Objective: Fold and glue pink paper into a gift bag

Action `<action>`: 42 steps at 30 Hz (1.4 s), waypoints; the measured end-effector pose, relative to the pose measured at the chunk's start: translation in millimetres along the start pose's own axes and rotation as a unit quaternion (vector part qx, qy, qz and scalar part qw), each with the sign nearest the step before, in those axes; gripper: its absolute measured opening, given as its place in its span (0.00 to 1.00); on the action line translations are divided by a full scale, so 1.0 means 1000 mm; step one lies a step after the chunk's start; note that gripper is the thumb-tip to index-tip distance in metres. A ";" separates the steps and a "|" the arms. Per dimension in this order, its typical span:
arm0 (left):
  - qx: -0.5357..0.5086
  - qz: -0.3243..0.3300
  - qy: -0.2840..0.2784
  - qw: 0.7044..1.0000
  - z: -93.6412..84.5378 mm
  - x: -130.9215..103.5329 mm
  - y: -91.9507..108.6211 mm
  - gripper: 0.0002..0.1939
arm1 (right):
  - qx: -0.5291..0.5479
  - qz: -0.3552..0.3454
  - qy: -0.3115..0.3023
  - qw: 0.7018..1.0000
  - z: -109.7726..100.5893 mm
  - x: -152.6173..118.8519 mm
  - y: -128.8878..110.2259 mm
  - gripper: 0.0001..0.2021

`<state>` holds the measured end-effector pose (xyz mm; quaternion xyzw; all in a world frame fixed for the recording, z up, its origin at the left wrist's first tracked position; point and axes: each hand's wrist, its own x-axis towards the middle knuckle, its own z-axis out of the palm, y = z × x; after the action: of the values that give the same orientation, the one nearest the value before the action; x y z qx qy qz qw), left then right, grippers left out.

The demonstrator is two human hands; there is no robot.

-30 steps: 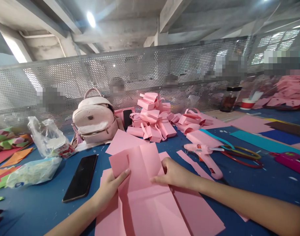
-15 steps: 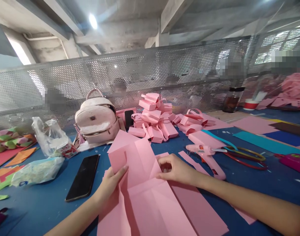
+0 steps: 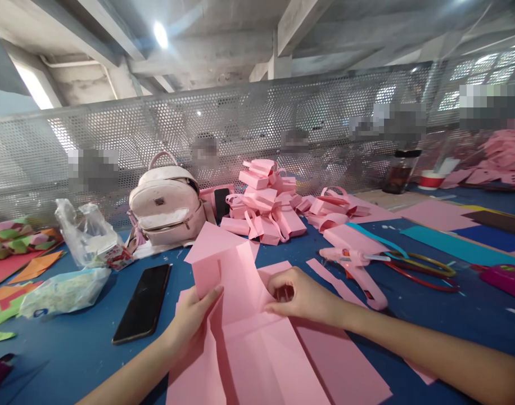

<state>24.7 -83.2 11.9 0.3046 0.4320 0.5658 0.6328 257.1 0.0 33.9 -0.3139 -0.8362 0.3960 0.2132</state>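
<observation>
A creased sheet of pink paper (image 3: 257, 343) stands partly folded up between my hands, its far part raised. My left hand (image 3: 194, 318) grips its left side, thumb on the near face and the other fingers behind. On the right edge, close to a crosswise crease, my right hand (image 3: 293, 292) pinches the paper with thumb and fingertips curled together. More flat pink sheets (image 3: 346, 360) lie under and beside it on the blue table. A pink hot glue gun (image 3: 356, 270) rests to the right of my right hand.
A phone (image 3: 143, 304) lies left of my left arm. Behind stand a pale pink backpack (image 3: 167, 202) and a pile of folded pink paper boxes (image 3: 266, 202). Scissors (image 3: 426, 270), a jar (image 3: 398, 174) and a magenta tool (image 3: 504, 281) are at right; plastic bags (image 3: 66, 292) at left.
The raised far part of the pink paper has shifted slightly and its right flap no longer sticks up as it did. My right hand has moved a little left along the edge.
</observation>
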 end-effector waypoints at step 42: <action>-0.003 0.013 0.011 1.000 0.004 -0.003 -0.002 0.18 | -0.135 0.033 -0.031 0.990 -0.004 0.000 -0.007 0.19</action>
<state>28.7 -86.5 12.7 0.3019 0.4336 0.5785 0.6215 257.0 -1.1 41.5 -0.3553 -0.8773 0.2954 0.1296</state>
